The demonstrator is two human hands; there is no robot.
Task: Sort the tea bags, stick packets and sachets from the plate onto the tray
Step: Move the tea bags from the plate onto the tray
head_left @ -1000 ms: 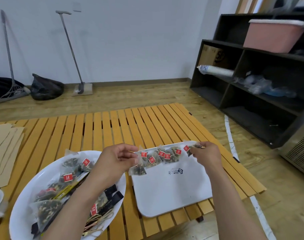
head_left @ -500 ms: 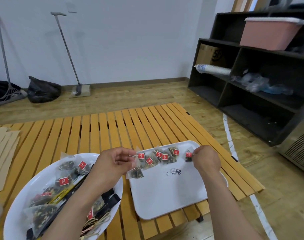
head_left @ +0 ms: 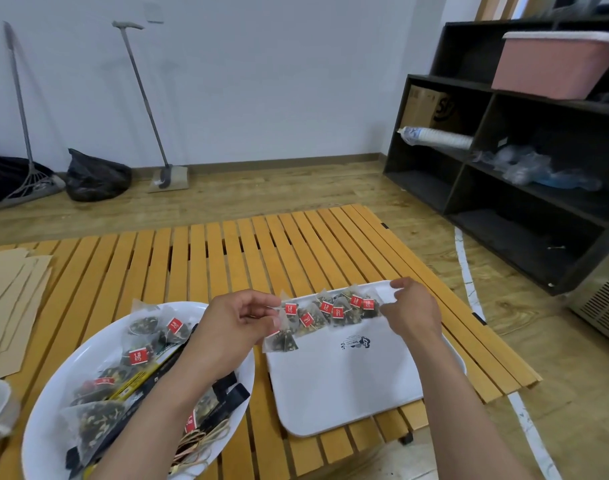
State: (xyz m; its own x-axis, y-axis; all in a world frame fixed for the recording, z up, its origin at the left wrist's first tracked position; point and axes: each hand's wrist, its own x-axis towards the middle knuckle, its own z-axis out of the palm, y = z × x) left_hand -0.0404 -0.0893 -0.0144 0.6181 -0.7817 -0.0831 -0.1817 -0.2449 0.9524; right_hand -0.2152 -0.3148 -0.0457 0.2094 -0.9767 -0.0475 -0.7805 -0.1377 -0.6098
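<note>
Gauzy mesh tea bags point(head_left: 325, 315) with red paper tags stretch in a loose row along the far edge of the white tray point(head_left: 344, 386), pinched at one end by the left hand point(head_left: 235, 323) and at the other by the right hand point(head_left: 412, 313), fingers curled on them. They look feather-light, soft and crushable, strings likely to tangle, so the tags or corner seams seem the safest hold. More bags, dark stick packets point(head_left: 226, 398) and sachets wait on the plate point(head_left: 50, 410) on the slatted tabletop point(head_left: 199, 265).

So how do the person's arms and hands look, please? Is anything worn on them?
Both forearms are bare, with no sleeves in view. The left hand and the right hand have no gloves, and no rings, watch or bands show on them.
</note>
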